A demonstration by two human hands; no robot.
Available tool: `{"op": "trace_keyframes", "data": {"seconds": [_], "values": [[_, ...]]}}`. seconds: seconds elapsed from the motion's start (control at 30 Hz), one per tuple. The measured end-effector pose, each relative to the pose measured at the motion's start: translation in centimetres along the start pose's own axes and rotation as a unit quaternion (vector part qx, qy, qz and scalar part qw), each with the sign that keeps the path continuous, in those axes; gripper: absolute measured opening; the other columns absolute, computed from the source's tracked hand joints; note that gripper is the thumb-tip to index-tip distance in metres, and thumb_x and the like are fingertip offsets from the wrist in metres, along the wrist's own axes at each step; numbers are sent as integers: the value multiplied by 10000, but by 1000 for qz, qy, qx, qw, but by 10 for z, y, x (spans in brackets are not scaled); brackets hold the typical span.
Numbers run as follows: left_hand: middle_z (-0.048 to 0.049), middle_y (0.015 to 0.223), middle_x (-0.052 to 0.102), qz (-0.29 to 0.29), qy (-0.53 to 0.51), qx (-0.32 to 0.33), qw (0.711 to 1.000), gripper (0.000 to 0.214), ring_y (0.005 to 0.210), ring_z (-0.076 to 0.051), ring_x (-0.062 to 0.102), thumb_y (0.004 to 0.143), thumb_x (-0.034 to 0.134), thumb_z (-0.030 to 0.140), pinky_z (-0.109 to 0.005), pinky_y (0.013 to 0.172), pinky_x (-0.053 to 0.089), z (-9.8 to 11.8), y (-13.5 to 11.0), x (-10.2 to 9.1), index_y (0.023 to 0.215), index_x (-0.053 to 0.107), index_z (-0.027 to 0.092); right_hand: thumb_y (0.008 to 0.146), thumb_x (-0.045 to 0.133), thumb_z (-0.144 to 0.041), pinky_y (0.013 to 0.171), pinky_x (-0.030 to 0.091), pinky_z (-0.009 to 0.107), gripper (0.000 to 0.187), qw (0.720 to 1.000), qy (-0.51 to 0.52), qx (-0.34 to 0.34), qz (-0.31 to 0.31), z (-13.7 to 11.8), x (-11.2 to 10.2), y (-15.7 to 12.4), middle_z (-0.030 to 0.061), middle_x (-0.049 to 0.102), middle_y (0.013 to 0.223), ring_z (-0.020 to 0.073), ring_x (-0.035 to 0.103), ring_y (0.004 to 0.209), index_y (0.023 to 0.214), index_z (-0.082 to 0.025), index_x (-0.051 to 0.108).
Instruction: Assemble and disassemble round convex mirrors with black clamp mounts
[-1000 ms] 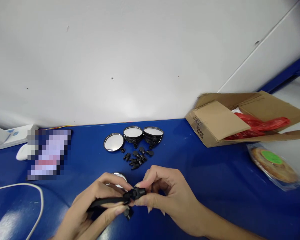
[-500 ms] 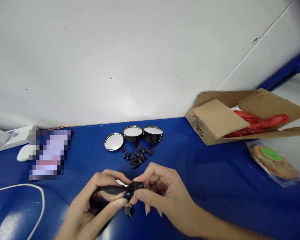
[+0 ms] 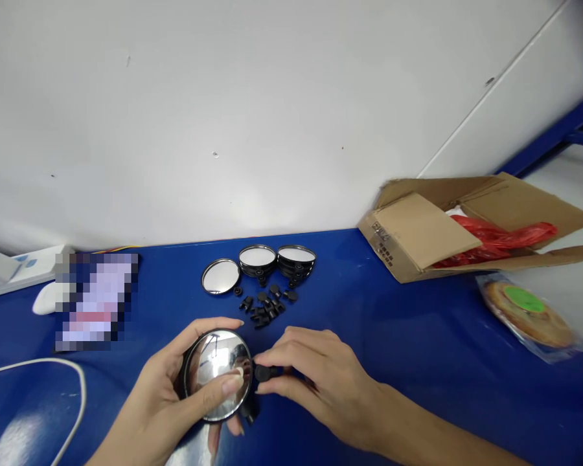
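My left hand (image 3: 170, 401) grips a round convex mirror (image 3: 217, 373) by its black rim, glass facing up toward me. My right hand (image 3: 320, 382) pinches a small black mount piece (image 3: 265, 373) at the mirror's right edge. A small black part (image 3: 249, 409) lies on the blue table (image 3: 418, 362) just under the mirror. Farther back rest a single round mirror (image 3: 220, 276), two stacks of mirrors (image 3: 276, 259) and a heap of several small black fittings (image 3: 266, 304).
An open cardboard box (image 3: 466, 230) with a red plastic bag stands at the back right, a wrapped round item with a green label (image 3: 527, 314) beside it. At left lie a white cable (image 3: 53, 366), a white mouse-like object (image 3: 43, 298) and a white tray.
My left hand has turned the mirror from edge-on to glass facing up. My right hand stays pinched on the black piece at its edge.
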State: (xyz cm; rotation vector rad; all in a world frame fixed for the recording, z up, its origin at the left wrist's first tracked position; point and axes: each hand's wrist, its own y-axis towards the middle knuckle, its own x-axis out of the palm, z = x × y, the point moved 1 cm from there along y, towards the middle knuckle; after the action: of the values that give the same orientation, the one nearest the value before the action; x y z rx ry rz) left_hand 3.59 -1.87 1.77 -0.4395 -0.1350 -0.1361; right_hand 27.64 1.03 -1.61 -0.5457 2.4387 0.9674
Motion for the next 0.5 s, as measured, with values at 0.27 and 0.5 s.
{"op": "trace_keyframes", "data": {"seconds": [0.27,0.5], "values": [[-13,814,856,-27,25,-11,999,649,639,-232,843,921,1011,492,-235,504,674,1,2,-3,1444,719,243,1175,744,-345,780,548,244,209,1000,13,-11,0,0,-2,-1,10,825,963,122,730,817,1245,-154,792],[-13,868,863,-45,11,-7,999,665,612,-209,835,898,1028,511,-226,506,666,-2,2,-6,1430,720,258,1196,706,-411,789,524,251,232,1000,-7,-19,-11,-2,-3,-4,-8,853,1002,113,764,849,1236,-192,774]]}}
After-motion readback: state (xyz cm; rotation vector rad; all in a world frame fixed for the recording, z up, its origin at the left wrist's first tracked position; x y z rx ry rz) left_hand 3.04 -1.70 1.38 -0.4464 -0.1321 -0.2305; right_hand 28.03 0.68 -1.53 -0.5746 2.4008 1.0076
